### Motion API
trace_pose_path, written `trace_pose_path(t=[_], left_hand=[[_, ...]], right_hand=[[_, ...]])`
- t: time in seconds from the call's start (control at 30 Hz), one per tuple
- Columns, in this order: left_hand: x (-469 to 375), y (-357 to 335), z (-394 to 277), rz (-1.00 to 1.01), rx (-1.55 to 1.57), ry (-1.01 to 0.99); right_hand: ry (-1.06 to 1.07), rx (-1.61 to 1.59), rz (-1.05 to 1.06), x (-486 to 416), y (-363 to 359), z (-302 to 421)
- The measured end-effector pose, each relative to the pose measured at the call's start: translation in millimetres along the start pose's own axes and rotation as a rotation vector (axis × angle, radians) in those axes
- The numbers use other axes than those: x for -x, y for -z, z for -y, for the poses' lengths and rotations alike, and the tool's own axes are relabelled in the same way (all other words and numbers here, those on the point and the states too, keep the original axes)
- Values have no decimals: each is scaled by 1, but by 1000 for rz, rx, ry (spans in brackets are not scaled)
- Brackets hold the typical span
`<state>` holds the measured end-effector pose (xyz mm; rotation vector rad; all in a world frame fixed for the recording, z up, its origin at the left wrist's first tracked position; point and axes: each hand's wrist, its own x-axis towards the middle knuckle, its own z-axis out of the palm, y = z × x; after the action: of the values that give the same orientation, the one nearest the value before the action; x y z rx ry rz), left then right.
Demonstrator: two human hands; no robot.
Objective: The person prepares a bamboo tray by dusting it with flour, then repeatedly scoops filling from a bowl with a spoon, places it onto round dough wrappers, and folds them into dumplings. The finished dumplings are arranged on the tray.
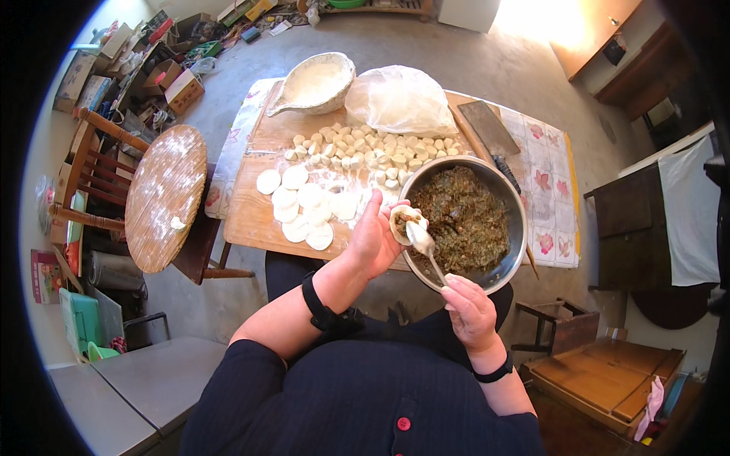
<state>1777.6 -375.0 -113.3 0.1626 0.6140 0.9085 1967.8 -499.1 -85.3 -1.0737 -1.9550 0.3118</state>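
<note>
My left hand cradles a round dough wrapper with some chopped filling on it. In my right hand is a metal spoon, its bowl resting against the wrapper. Beside both hands stands a steel bowl of dark green-brown chopped filling. Left of my left hand, several flat dough rounds lie partly overlapping on a floured wooden board. Behind them are many small cut dough pieces.
A flour bowl, a plastic bag, a cleaver and a wooden rod lie at the board's far side. At left, a round woven tray with one piece of dough rests on a wooden chair.
</note>
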Motion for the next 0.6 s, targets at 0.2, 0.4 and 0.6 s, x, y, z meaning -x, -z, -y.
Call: trace_pose_path(t=[0.2, 0.4, 0.6], left_hand=[[7, -5, -4, 18, -22, 9], [6, -4, 0, 48, -29, 22], [14, -13, 6, 86, -123, 44]], right_hand=[[-239, -54, -276, 4, 10, -2], [-692, -637, -494, 12, 16, -5], [-620, -564, -344, 1, 15, 8]])
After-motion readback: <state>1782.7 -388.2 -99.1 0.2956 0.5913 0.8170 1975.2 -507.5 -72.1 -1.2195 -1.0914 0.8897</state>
